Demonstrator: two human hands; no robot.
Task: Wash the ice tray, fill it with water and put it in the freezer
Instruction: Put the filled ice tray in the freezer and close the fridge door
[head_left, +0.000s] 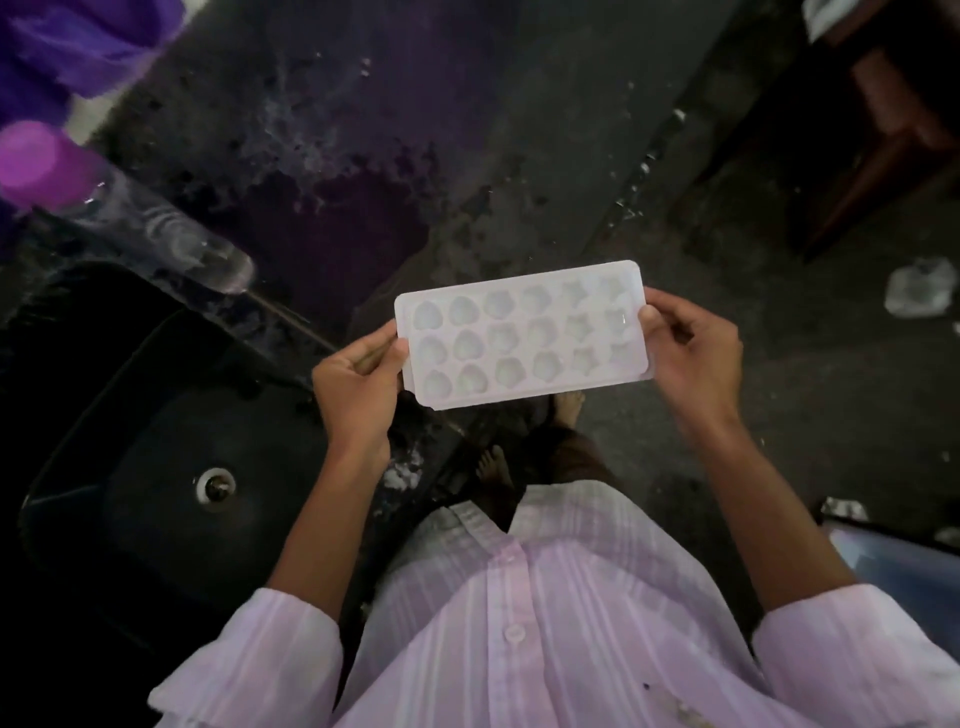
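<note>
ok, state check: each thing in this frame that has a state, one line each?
ice tray: held level over the floor, cavities up, fill level unclear
left hand: fingers gripping the tray's left end
right hand: fingers gripping the tray's right end
sink: dark basin, no standing water visible, drain open
bottle: clear, purple cap on, beside the sink
floor: wet patch, scattered debris

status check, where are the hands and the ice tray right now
Left hand and right hand each grip a short end of the ice tray. Tray level, held over the floor, right of the black sink. Nothing in the way.
</note>
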